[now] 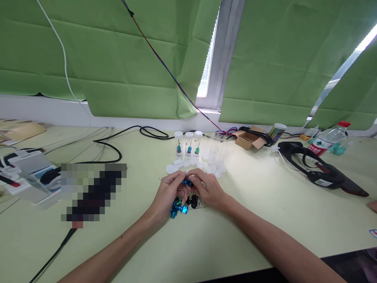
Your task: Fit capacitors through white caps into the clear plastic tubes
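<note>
Head view: you're pinching one small blue capacitor [187, 182] between both hands, just above the pale green table [253, 220]. Left hand [168, 193] fingers closed on it, with a thin wire lead sticking out left. Right hand [206, 188] fingers closed on its right end. Under your hands, a loose pile of blue and black capacitors [181, 206]. Just beyond: white caps [171, 169], then clear vials [188, 144], three left ones each holding a part. Far right: cardboard box [249, 138], black headset [315, 167].
</note>
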`<state>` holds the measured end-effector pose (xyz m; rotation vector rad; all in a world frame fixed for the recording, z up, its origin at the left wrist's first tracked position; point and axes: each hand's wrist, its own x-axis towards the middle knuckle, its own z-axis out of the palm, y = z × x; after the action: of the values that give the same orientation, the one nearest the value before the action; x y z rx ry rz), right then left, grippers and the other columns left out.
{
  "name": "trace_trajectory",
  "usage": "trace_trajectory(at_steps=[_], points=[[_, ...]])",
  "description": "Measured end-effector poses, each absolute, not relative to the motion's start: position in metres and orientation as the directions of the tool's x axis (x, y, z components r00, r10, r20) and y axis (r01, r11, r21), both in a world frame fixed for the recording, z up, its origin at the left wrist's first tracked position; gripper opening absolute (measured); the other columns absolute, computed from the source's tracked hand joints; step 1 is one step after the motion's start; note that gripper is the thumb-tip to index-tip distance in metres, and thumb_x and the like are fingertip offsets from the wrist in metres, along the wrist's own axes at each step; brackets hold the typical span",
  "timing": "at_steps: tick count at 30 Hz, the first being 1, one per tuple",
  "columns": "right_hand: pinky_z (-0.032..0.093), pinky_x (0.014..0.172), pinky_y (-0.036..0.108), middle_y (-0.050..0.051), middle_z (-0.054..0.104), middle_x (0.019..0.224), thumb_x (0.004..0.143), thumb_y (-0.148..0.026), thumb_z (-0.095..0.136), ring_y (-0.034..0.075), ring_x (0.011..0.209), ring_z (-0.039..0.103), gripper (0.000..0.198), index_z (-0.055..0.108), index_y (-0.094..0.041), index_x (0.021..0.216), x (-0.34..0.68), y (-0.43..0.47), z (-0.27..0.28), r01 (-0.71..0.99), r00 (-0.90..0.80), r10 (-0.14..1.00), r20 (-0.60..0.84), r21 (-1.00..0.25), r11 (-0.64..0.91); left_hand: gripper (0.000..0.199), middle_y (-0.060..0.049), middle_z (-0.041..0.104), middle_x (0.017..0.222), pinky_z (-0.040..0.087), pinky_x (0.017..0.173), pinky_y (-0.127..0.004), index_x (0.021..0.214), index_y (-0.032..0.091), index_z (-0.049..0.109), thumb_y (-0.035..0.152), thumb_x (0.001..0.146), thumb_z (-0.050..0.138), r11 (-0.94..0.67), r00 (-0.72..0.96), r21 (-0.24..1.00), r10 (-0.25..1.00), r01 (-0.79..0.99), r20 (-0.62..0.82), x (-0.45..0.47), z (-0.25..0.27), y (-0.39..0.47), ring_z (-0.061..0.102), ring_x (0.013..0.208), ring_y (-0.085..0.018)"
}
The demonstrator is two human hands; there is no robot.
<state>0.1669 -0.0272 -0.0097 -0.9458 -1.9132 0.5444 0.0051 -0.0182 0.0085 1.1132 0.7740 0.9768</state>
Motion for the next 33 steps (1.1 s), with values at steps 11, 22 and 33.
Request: trace_trajectory(at_steps=[11,22,33], points=[[0.049,0.069,0.026,0.001,0.066,0.081,0.099,-0.024,0.046,0.013,0.070,0.060,0.017,0.059,-0.020,0.109,0.1651,-0.0287,-0.0065,0.380,-0.284,0.761,0.584,-0.660,0.648,0.028,0.001,0.054,0.061,0.041,0.038,-0.022,0.080,0.016,0.064,0.043,0.085,0.063,0.130,0.375,0.957,0.927,-0.258,-0.025,0.0046,0.0067,-0.0169,0.048,0.046,-0.010],[0.048,0.067,0.025,0.000,0.065,0.076,0.098,-0.023,0.046,0.012,0.067,0.059,0.016,0.058,-0.021,0.108,0.1648,-0.0278,-0.0077,0.354,-0.295,0.752,0.590,-0.663,0.659,0.028,0.001,0.053,0.059,0.041,0.038,-0.021,0.080,0.016,0.064,0.043,0.086,0.063,0.127,0.374,0.958,0.927,-0.256,-0.024,0.0047,0.0048,-0.0176,0.047,0.046,-0.010],[0.048,0.065,0.023,-0.001,0.065,0.074,0.101,-0.024,0.042,0.011,0.059,0.057,0.019,0.059,-0.021,0.108,0.1660,-0.0265,-0.0102,0.380,-0.283,0.770,0.572,-0.670,0.638,0.031,-0.001,0.058,0.061,0.042,0.039,-0.022,0.080,0.015,0.064,0.045,0.085,0.063,0.126,0.396,0.963,0.918,-0.238,-0.022,0.0047,0.0062,-0.0179,0.049,0.045,-0.010]])
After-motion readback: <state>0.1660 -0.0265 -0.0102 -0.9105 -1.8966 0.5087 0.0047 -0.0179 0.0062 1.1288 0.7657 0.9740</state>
